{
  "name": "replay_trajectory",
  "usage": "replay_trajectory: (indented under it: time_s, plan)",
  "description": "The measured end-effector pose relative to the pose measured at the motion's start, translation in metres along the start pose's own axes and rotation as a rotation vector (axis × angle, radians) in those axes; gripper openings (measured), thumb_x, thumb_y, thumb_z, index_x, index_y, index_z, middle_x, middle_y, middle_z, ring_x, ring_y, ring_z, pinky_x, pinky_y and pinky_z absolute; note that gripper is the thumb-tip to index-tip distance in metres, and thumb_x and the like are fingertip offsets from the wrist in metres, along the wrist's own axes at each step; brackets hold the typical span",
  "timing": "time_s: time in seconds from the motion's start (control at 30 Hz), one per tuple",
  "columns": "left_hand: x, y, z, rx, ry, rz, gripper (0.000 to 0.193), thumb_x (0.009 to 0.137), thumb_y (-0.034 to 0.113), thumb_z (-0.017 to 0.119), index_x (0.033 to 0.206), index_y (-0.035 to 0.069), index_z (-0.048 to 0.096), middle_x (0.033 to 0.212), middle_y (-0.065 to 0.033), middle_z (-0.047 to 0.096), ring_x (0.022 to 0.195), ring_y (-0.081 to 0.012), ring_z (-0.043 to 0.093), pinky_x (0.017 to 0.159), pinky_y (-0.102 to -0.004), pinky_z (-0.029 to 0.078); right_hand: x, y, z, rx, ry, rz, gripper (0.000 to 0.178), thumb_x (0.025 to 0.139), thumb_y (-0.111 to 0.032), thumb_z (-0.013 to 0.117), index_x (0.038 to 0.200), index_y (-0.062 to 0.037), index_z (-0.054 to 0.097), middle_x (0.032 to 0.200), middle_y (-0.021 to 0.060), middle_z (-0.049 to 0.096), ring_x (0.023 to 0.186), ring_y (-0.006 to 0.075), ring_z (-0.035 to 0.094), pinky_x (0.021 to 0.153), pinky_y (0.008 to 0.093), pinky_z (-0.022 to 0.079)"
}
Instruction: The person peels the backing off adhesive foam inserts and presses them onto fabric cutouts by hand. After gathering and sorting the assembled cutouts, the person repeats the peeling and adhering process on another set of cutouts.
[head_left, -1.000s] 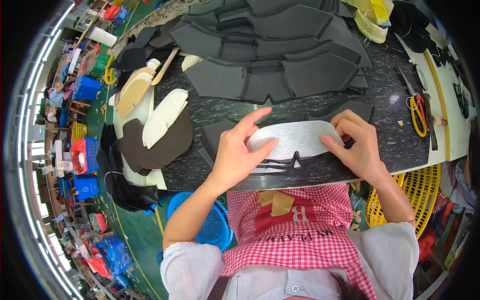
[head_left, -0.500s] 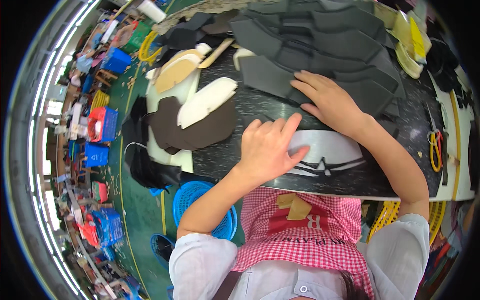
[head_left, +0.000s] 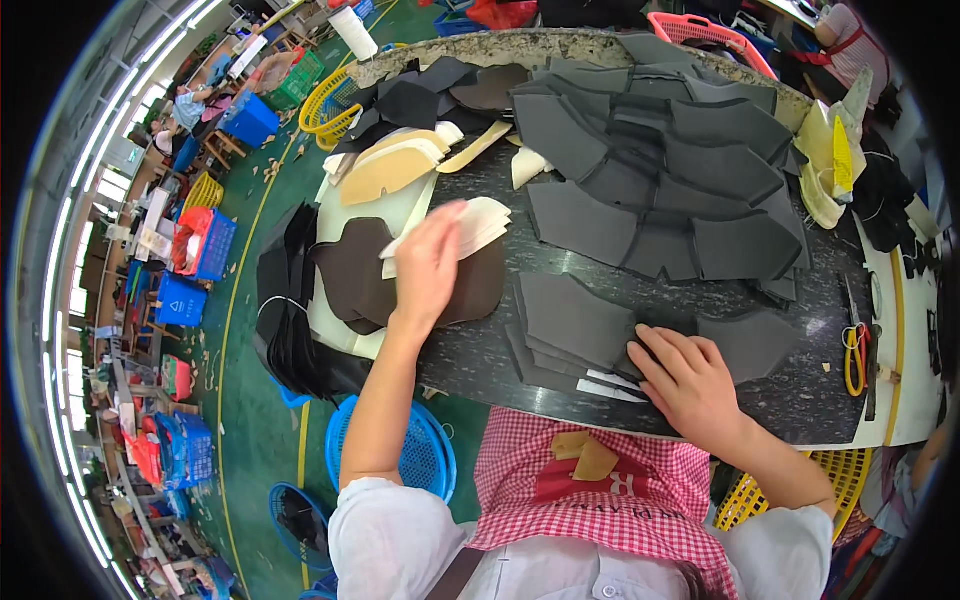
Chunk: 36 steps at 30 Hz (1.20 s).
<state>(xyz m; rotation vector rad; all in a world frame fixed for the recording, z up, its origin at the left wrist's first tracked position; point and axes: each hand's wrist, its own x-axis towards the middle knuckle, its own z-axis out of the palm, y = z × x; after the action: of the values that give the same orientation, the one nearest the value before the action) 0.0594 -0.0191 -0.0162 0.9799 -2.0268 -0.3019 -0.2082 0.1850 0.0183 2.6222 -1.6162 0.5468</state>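
My left hand (head_left: 428,268) reaches over a small stack of white cut pieces (head_left: 484,222), its fingers close together and blurred at the tips; whether they pinch a piece does not show. Beneath that stack are dark brown cut pieces (head_left: 355,262). At the table's near side my right hand (head_left: 690,385) lies open, fingers spread on angular dark grey sheet pieces (head_left: 575,320) laid in overlapping layers. White strips (head_left: 612,386) peek out from under them beside my fingertips. Farther back lies a large pile of similar grey pieces (head_left: 720,180).
Tan cut pieces (head_left: 390,172) rest at the table's left, above a bundle of black pieces (head_left: 290,300). Yellow-handled scissors (head_left: 855,350) lie at the right edge. A blue basket (head_left: 425,455) stands on the floor below, and a yellow basket (head_left: 840,475) at the lower right.
My left hand has moved left to the white stack. My right hand has come nearer, and grey pieces now cover most of the pale piece at the near edge. The view has shifted.
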Motion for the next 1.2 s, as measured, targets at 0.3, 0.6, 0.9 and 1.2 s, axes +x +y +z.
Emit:
replay_trajectory:
  time_s: [0.3,0.6,0.9,1.2]
  plan:
    - [-0.031,0.120,-0.015,0.344,-0.039,0.721,0.028,0.082,0.017,0.058,0.107,0.010,0.068,0.112,-0.0069,0.065,0.103,-0.0241,0.063,0.089,-0.0394,0.047,0.033,-0.025,-0.015,1.351,0.044,0.511,0.008,0.086,-0.006,0.060,0.084,0.0017,0.058,0.075,0.0076,0.053,0.066,0.0159,0.055,0.057,0.0282,0.042]
    - [-0.036,0.168,-0.023,-0.718,-0.558,0.190,0.040,0.061,0.028,0.085,0.070,0.006,0.052,0.068,-0.0054,0.048,0.056,-0.0208,0.050,0.046,-0.0294,0.038,0.020,-0.042,-0.027,1.315,0.122,0.032,0.011,0.082,-0.005,0.066,0.074,-0.0018,0.059,0.065,0.0056,0.054,0.051,0.0131,0.048,0.046,0.0283,0.035]
    - [-0.035,0.136,-0.008,-1.948,-0.167,-0.404,0.022,0.090,0.031,0.049,0.105,0.021,0.061,0.091,-0.0106,0.051,0.080,-0.0223,0.054,0.100,-0.0568,0.034,-0.073,-0.025,0.016,0.896,0.088,0.233,0.022,0.078,-0.012,0.071,0.068,-0.0029,0.054,0.067,0.0067,0.057,0.055,0.0202,0.055,0.048,0.0309,0.042]
    - [-0.048,0.185,0.015,-0.674,-0.957,0.163,0.050,0.066,0.038,0.081,0.092,0.008,0.052,0.092,-0.0117,0.055,0.079,-0.0279,0.060,0.065,-0.0315,0.048,-0.058,-0.019,-0.015,1.056,-0.045,0.298,0.022,0.073,-0.020,0.074,0.080,-0.0029,0.062,0.069,0.0071,0.054,0.057,0.0229,0.053,0.051,0.0326,0.041]
